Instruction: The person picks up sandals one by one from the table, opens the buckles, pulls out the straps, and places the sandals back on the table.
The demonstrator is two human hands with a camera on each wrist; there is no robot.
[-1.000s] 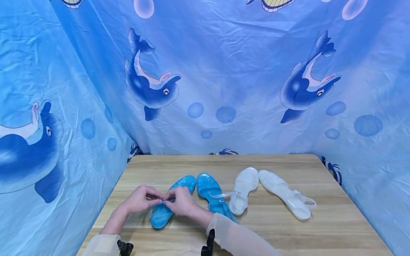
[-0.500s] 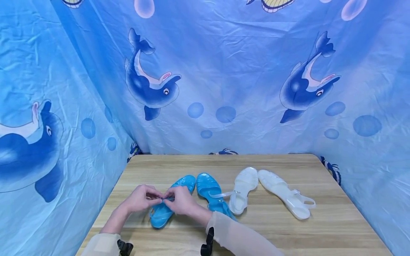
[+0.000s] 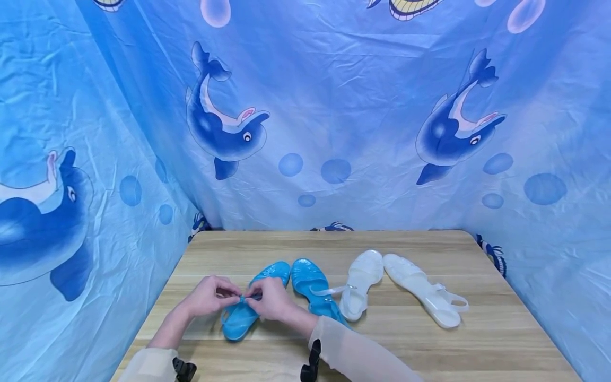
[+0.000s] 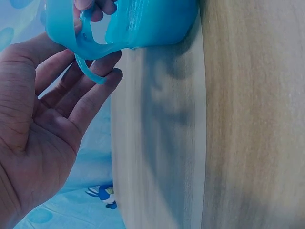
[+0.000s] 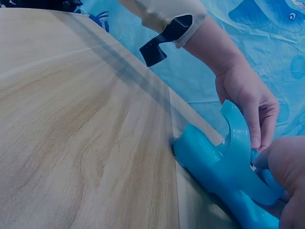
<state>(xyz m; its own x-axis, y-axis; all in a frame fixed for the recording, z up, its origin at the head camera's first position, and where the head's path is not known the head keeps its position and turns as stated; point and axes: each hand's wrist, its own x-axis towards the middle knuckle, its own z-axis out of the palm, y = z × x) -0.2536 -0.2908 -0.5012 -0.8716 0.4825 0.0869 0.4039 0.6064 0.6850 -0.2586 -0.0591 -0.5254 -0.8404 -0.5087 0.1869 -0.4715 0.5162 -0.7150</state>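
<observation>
A blue jelly sandal (image 3: 237, 326) lies at the left of the group, its toe pointing away and to the right. My left hand (image 3: 210, 296) pinches its ankle strap near the buckle side, and my right hand (image 3: 273, 300) pinches the strap from the other side, fingertips nearly meeting. In the left wrist view, a loose strap end (image 4: 90, 72) curves down past the fingers of my left hand (image 4: 47, 119). The sandal's heel (image 5: 193, 148) and upright back strap show in the right wrist view. Fingertips largely hide the buckle.
A second blue sandal (image 3: 307, 277) lies just right, partly behind my right forearm. Farther right are two white sandals, one (image 3: 369, 270) with its strap extending left over the blue one, the other (image 3: 425, 292) angled outward. The wooden table (image 3: 496, 339) meets a dolphin-print curtain (image 3: 305, 116).
Both hands stay at the same strap of the left blue sandal, with only small finger movements. A bit of blue strap now shows between the fingertips.
</observation>
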